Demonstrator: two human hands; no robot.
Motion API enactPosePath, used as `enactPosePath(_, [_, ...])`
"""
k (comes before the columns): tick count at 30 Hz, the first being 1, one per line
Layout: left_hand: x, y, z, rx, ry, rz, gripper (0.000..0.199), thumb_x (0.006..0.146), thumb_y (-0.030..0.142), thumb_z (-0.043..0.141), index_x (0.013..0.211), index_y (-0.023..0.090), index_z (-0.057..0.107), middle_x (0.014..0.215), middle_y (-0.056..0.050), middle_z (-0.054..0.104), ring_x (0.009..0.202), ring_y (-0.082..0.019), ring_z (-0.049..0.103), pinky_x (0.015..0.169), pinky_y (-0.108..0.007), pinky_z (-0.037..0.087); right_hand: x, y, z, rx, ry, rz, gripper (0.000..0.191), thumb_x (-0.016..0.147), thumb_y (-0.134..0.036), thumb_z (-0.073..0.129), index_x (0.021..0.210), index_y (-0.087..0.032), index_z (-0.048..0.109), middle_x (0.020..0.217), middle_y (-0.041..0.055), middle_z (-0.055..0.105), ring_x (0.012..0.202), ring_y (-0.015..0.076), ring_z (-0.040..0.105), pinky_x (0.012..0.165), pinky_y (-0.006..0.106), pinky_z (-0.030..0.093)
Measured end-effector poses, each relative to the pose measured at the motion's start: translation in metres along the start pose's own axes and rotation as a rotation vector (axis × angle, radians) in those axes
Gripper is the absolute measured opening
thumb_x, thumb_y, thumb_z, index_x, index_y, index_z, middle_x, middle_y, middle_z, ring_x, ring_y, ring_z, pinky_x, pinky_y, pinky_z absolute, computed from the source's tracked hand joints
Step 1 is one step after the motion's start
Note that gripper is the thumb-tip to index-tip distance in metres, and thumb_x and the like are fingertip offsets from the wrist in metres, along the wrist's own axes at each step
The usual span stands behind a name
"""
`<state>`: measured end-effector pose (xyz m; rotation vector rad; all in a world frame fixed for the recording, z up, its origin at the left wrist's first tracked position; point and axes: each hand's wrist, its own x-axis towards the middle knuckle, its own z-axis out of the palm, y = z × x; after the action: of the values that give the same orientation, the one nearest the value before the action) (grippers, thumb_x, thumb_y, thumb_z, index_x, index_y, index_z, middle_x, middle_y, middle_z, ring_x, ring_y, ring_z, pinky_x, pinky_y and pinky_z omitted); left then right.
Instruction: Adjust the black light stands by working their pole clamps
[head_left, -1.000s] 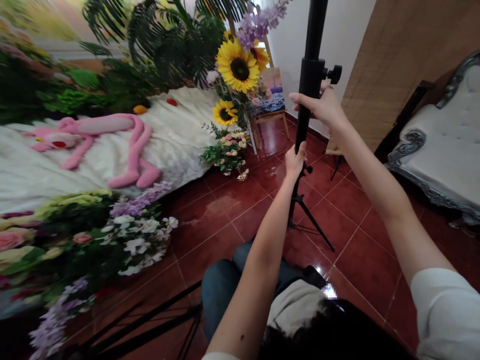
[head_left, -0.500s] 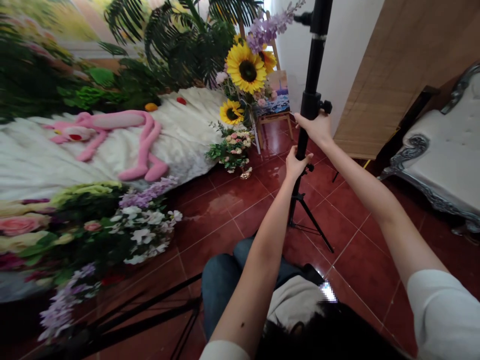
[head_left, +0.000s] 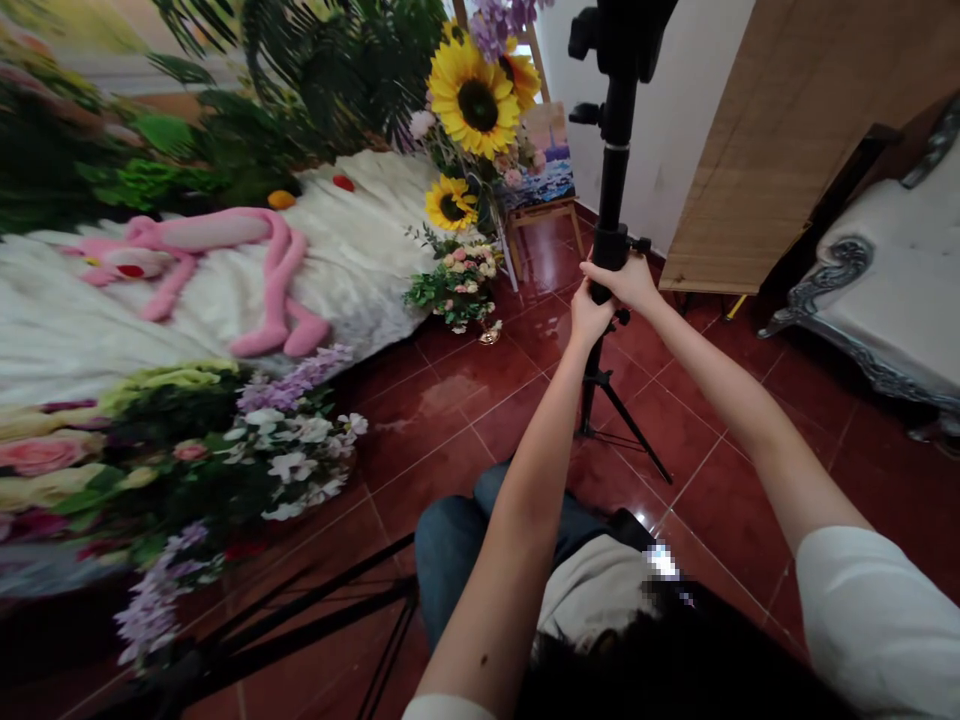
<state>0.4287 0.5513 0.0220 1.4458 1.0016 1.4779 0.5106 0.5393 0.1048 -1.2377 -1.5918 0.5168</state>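
In front of me a black light stand (head_left: 613, 190) rises from the tiled floor on spread legs. My right hand (head_left: 624, 280) wraps around its pole just below a collar with a side knob. Directly beneath, my left hand (head_left: 590, 312) grips the lower section, close against the right hand. Part of each hand's fingers is hidden behind the pole. A dark head with knobs (head_left: 624, 35) tops the stand and is cut off by the upper edge of the view.
Left lies a white draped bed (head_left: 360, 240) with a pink plush toy (head_left: 217, 232); flowers (head_left: 292, 450) edge it. Sunflowers (head_left: 478, 103) and an easel painting (head_left: 546, 150) stand beyond. Another black tripod (head_left: 322, 625) is by my legs. A silver-framed sofa (head_left: 892, 270) stands right.
My right hand has come down with the upper pole section, closing the gap to my left hand. More of the stand's top now shows.
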Motion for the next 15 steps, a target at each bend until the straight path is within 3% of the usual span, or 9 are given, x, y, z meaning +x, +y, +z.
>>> enactPosePath(10, [-0.003,0.007,-0.002,-0.005,-0.037,0.025,0.027,0.077,0.035,0.075,0.096,0.018,0.066,0.082,-0.004,0.070,0.080,-0.019,0.069,0.073,-0.032,0.056,-0.009,-0.018,-0.013,0.100,-0.057,0.047,0.033,0.072,-0.040,0.082,0.088,-0.017,0.066,0.092,0.0059,0.072,0.091,0.0187,0.066,0.093,0.035,0.054])
enactPosePath(15, [-0.006,0.009,-0.004,-0.019,-0.054,0.068,0.033,0.079,0.048,0.074,0.094,0.019,0.065,0.079,-0.003,0.068,0.076,-0.017,0.066,0.070,-0.030,0.054,-0.034,-0.008,-0.021,0.156,0.084,0.057,0.038,0.078,-0.046,0.078,0.099,-0.022,0.059,0.104,0.0064,0.068,0.100,0.0184,0.065,0.090,0.033,0.056])
